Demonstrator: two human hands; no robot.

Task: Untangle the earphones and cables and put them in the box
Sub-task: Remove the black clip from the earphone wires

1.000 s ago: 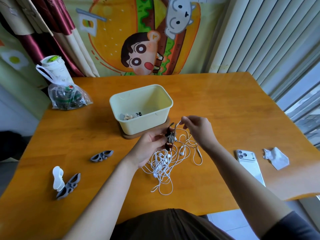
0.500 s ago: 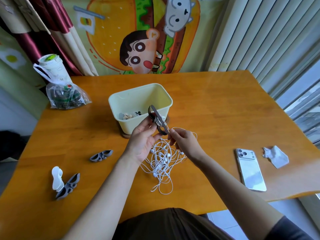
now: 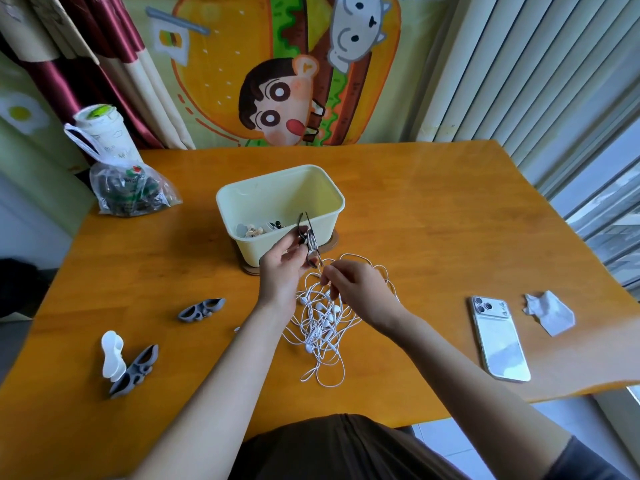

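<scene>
A tangle of white earphones (image 3: 323, 323) lies on the orange table (image 3: 433, 230) in front of a pale yellow box (image 3: 280, 199). The box stands on a brown coaster and has a few small items at its bottom. My left hand (image 3: 282, 271) holds a small coiled dark cable (image 3: 310, 242) upright just before the box's front wall. My right hand (image 3: 356, 289) pinches the lower end of that cable, right above the white tangle.
Grey cable winders (image 3: 201, 309) (image 3: 136, 370) and a white one (image 3: 112, 355) lie at the left. A plastic bag (image 3: 130, 192) with a cup (image 3: 102, 133) sits far left. A white phone (image 3: 498, 337) and crumpled paper (image 3: 549, 311) lie at the right.
Both hands have brought the dark cable up from the white tangle toward the box's front wall. My right hand has dropped from above the tangle to the cable's lower end.
</scene>
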